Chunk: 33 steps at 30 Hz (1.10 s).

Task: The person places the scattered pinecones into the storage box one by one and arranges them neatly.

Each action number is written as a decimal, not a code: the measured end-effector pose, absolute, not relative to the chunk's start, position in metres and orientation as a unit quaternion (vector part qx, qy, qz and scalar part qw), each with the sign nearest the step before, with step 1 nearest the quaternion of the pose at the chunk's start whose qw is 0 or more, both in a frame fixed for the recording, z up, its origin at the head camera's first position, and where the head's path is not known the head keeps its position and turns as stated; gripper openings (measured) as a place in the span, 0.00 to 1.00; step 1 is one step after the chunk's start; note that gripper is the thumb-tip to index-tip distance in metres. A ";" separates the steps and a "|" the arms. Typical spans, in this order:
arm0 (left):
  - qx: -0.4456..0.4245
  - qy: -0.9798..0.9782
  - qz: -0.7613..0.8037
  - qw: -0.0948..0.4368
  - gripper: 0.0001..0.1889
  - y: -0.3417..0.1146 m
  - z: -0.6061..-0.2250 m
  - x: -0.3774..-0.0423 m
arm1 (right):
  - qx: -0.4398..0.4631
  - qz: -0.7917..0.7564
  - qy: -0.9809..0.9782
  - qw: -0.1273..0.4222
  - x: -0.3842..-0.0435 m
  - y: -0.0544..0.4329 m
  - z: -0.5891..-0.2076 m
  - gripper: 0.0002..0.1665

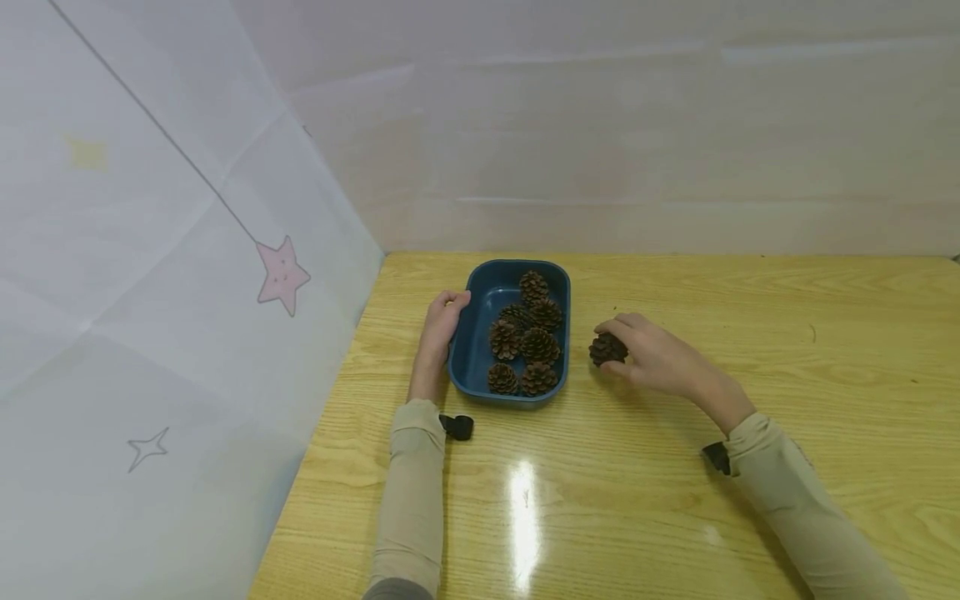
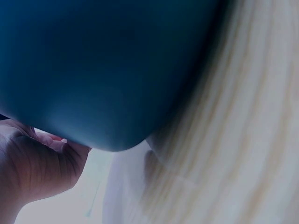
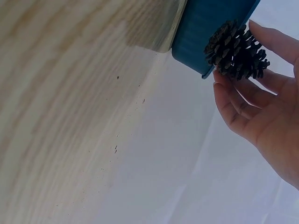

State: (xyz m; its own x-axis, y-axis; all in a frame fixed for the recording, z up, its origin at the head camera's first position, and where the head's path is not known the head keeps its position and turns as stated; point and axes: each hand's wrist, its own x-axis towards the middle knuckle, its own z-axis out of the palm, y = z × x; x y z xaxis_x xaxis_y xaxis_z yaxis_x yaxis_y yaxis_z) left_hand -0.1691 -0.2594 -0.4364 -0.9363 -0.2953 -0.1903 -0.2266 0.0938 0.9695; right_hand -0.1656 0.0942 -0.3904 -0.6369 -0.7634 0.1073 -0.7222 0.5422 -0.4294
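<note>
A dark blue rectangular tub (image 1: 474, 367) with rounded corners stands on the wooden table, several brown pine cones (image 1: 540, 346) lying inside it, mostly toward its right side. My left hand (image 1: 441, 329) grips the tub's left rim, thumb over the edge; the left wrist view shows the tub's outer wall (image 2: 107, 93) up close beside that hand (image 2: 42, 163). To the right of the tub, my right hand (image 1: 656, 354) holds one pine cone (image 1: 607, 349) between thumb and fingers. In the right wrist view this pine cone (image 3: 236, 51) overlaps the tub's end (image 3: 196, 42).
The yellow wood-grain table (image 1: 750, 333) extends to the right and toward me, with small dark specks on it. A pale sheet (image 1: 600, 150) hangs along the back edge, and another with printed stars (image 1: 282, 275) borders the left.
</note>
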 end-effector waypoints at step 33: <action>0.187 -0.732 -0.655 0.020 0.18 -0.259 -0.435 -0.169 | -0.441 -0.233 0.867 0.010 -0.177 0.090 -0.376 0.29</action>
State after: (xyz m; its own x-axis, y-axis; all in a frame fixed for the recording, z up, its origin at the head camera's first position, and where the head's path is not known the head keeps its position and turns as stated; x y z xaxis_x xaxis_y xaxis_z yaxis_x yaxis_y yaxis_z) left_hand -0.1689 -0.2588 -0.4354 -0.9289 -0.3008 -0.2158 -0.2479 0.0726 0.9661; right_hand -0.1768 0.0900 -0.3759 -0.6107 -0.7690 0.1887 -0.7601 0.5026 -0.4119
